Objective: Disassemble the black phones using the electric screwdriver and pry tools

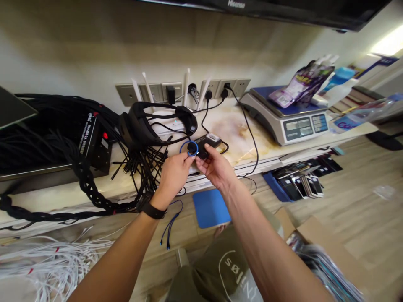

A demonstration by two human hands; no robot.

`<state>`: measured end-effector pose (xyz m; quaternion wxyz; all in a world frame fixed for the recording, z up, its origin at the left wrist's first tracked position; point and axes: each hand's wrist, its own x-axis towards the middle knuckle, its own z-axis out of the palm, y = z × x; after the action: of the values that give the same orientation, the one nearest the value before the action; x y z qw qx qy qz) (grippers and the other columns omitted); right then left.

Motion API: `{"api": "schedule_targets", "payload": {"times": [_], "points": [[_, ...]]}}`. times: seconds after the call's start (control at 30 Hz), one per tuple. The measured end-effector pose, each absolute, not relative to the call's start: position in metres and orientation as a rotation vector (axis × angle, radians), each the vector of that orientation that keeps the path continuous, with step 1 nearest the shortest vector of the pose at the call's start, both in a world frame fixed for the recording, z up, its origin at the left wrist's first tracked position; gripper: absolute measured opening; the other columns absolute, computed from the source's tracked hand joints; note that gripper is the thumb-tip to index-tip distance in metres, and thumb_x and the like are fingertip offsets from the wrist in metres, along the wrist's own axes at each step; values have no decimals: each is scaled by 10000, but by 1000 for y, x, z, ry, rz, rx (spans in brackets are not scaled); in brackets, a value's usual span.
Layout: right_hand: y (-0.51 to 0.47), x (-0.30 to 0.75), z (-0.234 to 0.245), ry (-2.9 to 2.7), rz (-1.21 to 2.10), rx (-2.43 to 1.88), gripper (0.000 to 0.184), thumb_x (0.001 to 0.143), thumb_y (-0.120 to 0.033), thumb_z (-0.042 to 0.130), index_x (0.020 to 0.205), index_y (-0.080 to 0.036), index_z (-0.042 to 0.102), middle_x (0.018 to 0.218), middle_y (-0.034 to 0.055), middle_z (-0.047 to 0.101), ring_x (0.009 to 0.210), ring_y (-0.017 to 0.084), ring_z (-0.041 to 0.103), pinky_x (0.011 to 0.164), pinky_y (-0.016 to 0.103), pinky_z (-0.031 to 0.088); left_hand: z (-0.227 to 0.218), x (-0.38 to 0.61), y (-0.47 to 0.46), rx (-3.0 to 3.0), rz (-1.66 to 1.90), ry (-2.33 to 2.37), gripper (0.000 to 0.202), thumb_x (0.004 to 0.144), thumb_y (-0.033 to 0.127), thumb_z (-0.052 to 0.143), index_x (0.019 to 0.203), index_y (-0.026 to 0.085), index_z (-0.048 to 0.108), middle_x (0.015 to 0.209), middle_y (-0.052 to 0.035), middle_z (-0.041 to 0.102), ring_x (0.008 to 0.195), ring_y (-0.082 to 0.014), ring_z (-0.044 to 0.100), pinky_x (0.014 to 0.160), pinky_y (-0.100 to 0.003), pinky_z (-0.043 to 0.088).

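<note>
My left hand [174,173] is closed, its fingertips pinched at a thin blue loop [180,147] that looks like cable. A small round black piece shows inside the loop; its kind is unclear. Close beside it, my right hand [218,167] has its thumb on the near side of a black power adapter [209,140] with a pale label, fingers curled beneath. A short black cord bends round from the adapter's right end. Just behind my hands stands a black headset [138,123] with straps. Many black cable ends [141,167] hang left of my left hand.
A white router with upright antennas stands by the wall sockets [151,93]. To the right is a weighing scale [283,121] bearing pouches. A black metal box [97,142] with a red light sits left. White cables [59,268], a blue stool [211,208] and an open carton [327,247] are below.
</note>
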<state>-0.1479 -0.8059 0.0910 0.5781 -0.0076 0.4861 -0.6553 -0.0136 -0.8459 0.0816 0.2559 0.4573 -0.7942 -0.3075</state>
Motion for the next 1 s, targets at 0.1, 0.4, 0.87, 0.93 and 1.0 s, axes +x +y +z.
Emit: {"api": "schedule_targets", "payload": {"times": [0.1, 0.4, 0.87, 0.93, 1.0], "points": [[-806, -146, 90, 1147, -1555, -47, 171, 955, -249, 627, 847, -122, 663, 626, 31, 713, 533, 121, 690, 516, 187, 606, 78, -13, -848, 1242, -870, -2138, 335, 953, 362, 488, 818, 181, 736, 670, -26, 654, 631, -173, 520, 604, -265, 290], [-804, -142, 86, 1152, -1594, -85, 172, 950, -238, 634, 816, -133, 664, 626, 16, 702, 570, 126, 706, 538, 189, 605, 73, -14, -848, 1225, -1001, -2015, 303, 910, 364, 518, 800, 173, 727, 608, 1, 587, 609, -157, 480, 592, -262, 291], [-798, -167, 82, 1042, -1559, 10, 253, 969, -293, 526, 846, -122, 665, 582, 37, 685, 495, 127, 660, 517, 205, 586, 75, -8, -856, 1037, -1426, -1768, 302, 874, 414, 571, 833, 154, 720, 515, 62, 471, 481, -94, 374, 512, -228, 316], [-795, -170, 83, 1022, -1566, 18, 249, 963, -303, 518, 842, -137, 660, 564, 25, 676, 480, 122, 642, 505, 198, 576, 76, -6, -855, 1020, -1442, -1741, 312, 874, 424, 571, 864, 153, 726, 522, 52, 496, 507, -108, 424, 545, -232, 354], [-792, -172, 85, 1007, -1572, 23, 248, 961, -307, 508, 833, -151, 652, 550, 15, 665, 464, 116, 619, 490, 193, 568, 76, -5, -855, 1011, -1453, -1716, 314, 871, 425, 575, 888, 152, 730, 523, 45, 509, 531, -121, 460, 576, -239, 382]]}}
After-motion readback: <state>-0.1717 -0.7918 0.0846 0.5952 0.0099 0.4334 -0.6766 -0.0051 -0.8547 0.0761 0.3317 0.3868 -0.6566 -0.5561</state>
